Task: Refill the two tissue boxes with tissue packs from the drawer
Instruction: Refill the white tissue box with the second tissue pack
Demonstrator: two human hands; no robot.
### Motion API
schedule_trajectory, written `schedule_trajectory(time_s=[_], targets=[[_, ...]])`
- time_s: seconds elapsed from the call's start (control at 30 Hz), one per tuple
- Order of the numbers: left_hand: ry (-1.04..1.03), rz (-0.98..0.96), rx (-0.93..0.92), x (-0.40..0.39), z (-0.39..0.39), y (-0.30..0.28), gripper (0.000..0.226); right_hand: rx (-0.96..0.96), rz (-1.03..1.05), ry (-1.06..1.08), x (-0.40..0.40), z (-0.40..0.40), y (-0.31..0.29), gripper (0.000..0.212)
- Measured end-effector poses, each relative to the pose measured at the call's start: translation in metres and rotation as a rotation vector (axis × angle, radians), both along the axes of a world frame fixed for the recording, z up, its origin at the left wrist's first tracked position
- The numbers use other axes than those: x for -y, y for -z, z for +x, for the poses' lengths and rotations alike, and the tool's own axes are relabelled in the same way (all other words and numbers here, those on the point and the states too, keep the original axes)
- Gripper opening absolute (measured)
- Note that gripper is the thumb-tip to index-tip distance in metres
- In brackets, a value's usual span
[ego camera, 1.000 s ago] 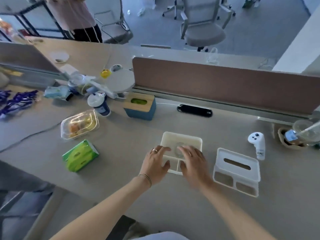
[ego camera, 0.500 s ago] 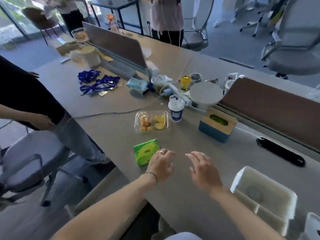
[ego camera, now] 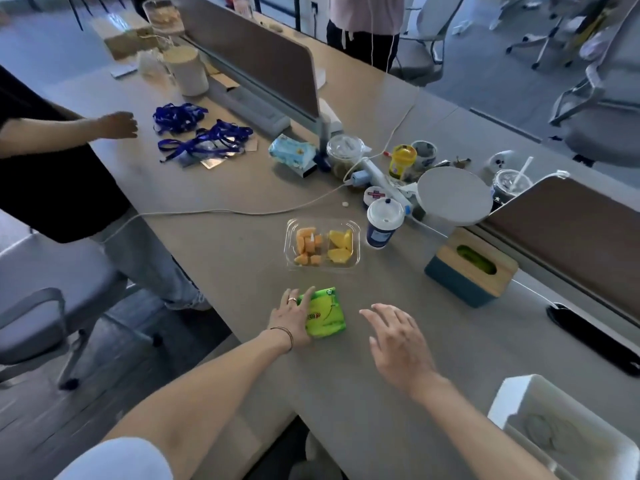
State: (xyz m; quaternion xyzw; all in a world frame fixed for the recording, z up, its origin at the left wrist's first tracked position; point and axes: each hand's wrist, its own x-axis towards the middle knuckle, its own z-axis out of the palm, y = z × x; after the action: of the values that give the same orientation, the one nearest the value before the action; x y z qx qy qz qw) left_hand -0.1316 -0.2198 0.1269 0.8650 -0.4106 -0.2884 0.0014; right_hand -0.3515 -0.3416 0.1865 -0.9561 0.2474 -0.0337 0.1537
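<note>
Left hand (ego camera: 292,320) on the green pack (ego camera: 325,312)

Its fingers (ego camera: 304,297) lie along the pack's left edge on the desk (ego camera: 225,258) (grip not closed, or I cannot tell); right hand (ego camera: 398,344) hovers spread just right.

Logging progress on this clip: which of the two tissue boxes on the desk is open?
The white tissue box at the lower right is open-topped, its inside visible. The blue tissue box, nearer the divider, has its wooden lid on.

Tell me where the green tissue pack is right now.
In the head view, the green tissue pack lies on the desk near its front edge, under the fingers of the left hand. The clear fruit container sits just behind it, the right hand beside it.
</note>
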Motion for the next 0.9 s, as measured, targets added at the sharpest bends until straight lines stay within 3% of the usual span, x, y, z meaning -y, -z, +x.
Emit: schedule_trajectory(time_s=[0.4,0.7,0.9], targets=[[0.020,-0.188,0.053,0.006,-0.028,-0.025,0.105,0.054,0.059,0.057,0.011,-0.009,-0.011,0.061],[0.319,-0.370,0.131,0.054,-0.121,-0.082,0.108,0.043,0.043,0.097,0.030,-0.075,-0.030,0.094],[0.574,-0.425,0.135,0.105,-0.197,-0.104,0.107,0.038,-0.017,0.262,0.051,-0.170,-0.045,0.094]])
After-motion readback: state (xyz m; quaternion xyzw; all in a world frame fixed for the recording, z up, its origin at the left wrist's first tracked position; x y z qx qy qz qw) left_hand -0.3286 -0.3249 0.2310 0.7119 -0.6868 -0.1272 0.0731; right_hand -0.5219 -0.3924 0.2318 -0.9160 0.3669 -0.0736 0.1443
